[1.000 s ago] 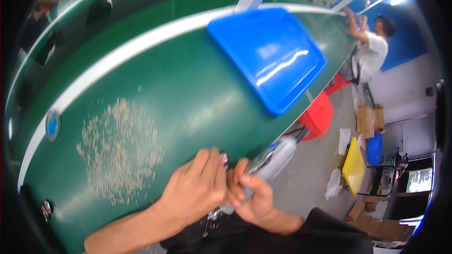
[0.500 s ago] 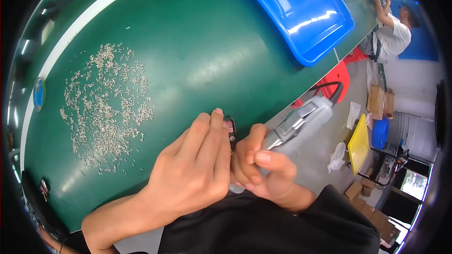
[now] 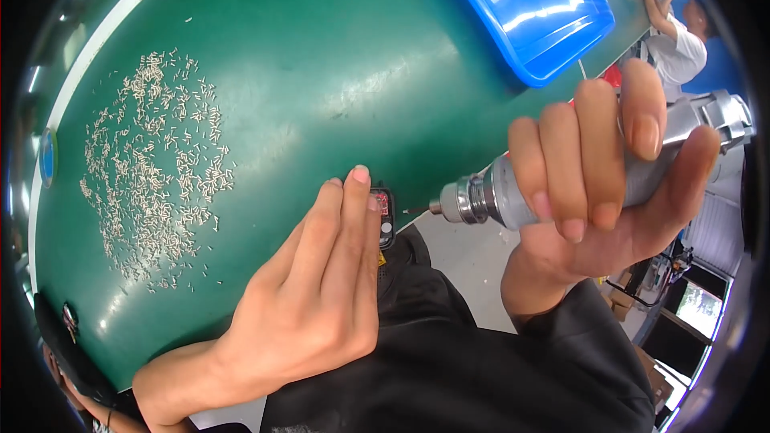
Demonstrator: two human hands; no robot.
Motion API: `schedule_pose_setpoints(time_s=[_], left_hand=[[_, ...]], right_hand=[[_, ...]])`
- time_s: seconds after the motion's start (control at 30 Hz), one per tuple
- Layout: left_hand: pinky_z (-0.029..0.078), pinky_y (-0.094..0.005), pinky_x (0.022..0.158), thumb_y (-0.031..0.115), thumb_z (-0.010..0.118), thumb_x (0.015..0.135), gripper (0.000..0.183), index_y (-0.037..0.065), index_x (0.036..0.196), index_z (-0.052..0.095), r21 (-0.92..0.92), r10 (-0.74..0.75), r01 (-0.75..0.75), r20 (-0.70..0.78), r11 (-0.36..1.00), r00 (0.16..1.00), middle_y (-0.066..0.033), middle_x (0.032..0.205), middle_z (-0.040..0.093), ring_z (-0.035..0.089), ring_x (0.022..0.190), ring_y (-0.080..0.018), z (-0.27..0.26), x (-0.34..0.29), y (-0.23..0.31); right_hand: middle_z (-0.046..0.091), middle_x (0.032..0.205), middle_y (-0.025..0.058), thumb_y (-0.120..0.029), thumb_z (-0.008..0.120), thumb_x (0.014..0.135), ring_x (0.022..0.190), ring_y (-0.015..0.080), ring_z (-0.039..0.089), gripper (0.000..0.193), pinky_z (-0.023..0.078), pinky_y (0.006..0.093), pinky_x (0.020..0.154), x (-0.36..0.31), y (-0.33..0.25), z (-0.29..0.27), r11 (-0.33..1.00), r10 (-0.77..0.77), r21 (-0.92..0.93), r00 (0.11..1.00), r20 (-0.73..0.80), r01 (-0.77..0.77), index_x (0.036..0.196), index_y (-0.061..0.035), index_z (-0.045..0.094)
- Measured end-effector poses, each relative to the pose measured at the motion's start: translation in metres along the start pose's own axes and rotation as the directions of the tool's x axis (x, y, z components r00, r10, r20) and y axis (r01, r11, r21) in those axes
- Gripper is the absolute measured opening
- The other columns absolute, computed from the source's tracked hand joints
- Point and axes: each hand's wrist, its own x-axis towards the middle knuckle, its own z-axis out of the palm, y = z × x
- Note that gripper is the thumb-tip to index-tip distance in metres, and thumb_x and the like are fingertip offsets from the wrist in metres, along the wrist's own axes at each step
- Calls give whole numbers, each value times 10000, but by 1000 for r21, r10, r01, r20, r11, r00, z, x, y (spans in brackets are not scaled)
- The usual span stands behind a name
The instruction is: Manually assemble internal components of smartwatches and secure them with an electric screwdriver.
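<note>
In my right hand (image 3: 589,168) is a grey electric screwdriver (image 3: 513,192), fingers wrapped round its body. Its thin bit points left, with the tip a short way from a small black-cased device (image 3: 387,228) showing red parts inside. My left hand (image 3: 321,285) lies over that device at the table edge, fingers together and pressing on its left side. The hand hides much of the device, including how the thumb sits. Far to the left of my left hand, many tiny silvery screws (image 3: 152,176) are strewn over the green table (image 3: 321,48).
A blue plastic tray (image 3: 553,32) stands at the far right of the table. Beyond it, a person (image 3: 678,52) in a white top works at the same table. A round blue-topped object (image 3: 49,158) sits by the left edge. Keys (image 3: 70,318) lie near the lower left.
The screwdriver has swung up and away from the device, its bit now in plain sight. My right hand has risen to the right. My left hand stays on the device.
</note>
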Motion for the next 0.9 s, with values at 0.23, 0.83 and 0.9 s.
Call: schedule_pose_setpoints(time_s=[0.23,0.83,0.9], left_hand=[[573,-379,723,-69,659,631,371,-195,978,620,-83,-55,55,2,995,998,-313,1090,622,644,927,-370,2,-4,3],[575,-374,723,-36,644,599,392,-186,961,619,-100,-82,76,-49,992,995,-300,1049,638,649,899,-363,6,-6,4],[575,-375,726,-35,631,584,403,-185,958,621,-118,-80,76,-36,990,996,-301,1050,638,648,902,-367,5,-5,5]], right_hand=[[474,611,6,-443,358,1026,520,134,471,394,409,297,598,11,7,7,996,51,-67,999,-8,-51,960,-81,500],[477,642,13,-384,359,1032,542,134,476,318,409,300,611,26,6,-10,980,199,-52,952,231,-192,943,-99,467],[479,644,13,-377,359,1032,544,131,477,310,412,299,612,28,5,-5,977,212,-82,953,216,-199,938,-101,466]])
